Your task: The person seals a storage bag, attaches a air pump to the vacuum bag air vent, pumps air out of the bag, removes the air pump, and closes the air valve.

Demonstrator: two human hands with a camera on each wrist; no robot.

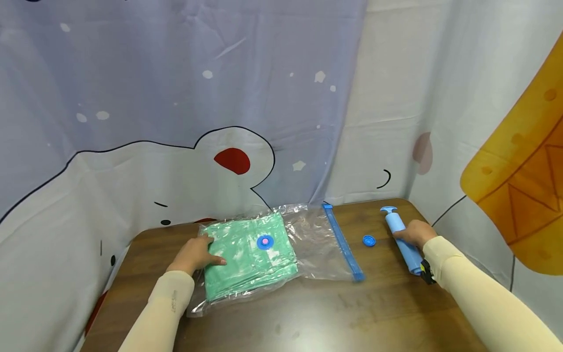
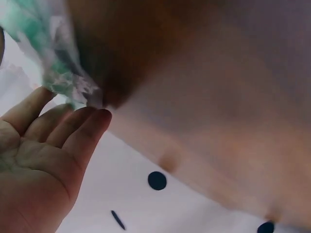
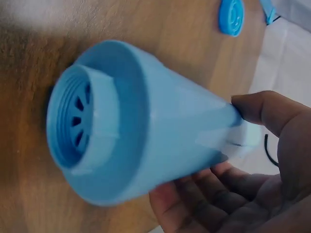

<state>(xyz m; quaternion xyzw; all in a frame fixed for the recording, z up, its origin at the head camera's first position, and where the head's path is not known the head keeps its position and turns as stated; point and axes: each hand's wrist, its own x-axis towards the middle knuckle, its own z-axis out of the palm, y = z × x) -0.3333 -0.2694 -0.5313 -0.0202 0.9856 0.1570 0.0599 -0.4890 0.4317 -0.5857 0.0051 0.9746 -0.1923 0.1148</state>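
Note:
A clear vacuum storage bag [image 1: 313, 252] lies flat on the table, with folded green fabric [image 1: 242, 256] inside. On its upper face sits a round blue valve [image 1: 265, 242] with a pink centre, and a blue zip strip [image 1: 344, 244] runs along its right end. My left hand [image 1: 193, 254] rests at the bag's left edge, its fingers extended against the plastic in the left wrist view. At the right, my right hand [image 1: 417, 233] grips a light-blue hand pump [image 3: 180, 126] around its barrel. The pump's threaded, slotted end faces the right wrist camera.
A round blue valve cap [image 1: 369, 240] lies on the wooden table [image 1: 316, 313] between the zip strip and the pump. A printed curtain [image 1: 281, 98] hangs behind the table and along its sides.

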